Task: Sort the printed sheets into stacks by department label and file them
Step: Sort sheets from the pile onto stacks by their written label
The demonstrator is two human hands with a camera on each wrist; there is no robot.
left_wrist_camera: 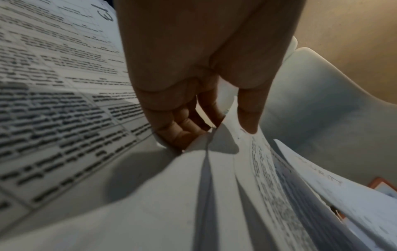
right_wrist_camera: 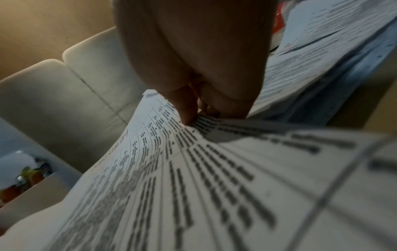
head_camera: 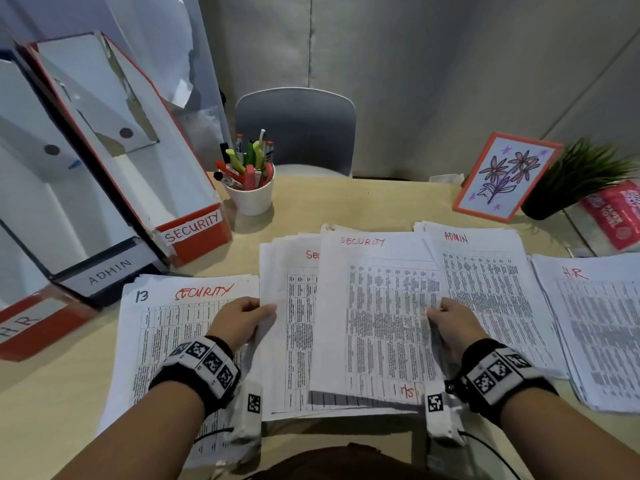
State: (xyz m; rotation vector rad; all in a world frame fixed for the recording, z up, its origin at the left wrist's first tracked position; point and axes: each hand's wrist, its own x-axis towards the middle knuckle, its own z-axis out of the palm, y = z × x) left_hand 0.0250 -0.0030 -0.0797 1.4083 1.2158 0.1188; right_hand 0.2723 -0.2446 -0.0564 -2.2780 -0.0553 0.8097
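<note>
While the left hand (head_camera: 242, 315) pinches one side edge of the middle SECURITY bundle (head_camera: 374, 320) and the right hand (head_camera: 446, 322) pinches the other, the bundle sits on the bench (head_camera: 363, 206) between two other piles; best square its edges before lifting, then steer it to the SECURITY file box (head_camera: 194, 230)
</note>
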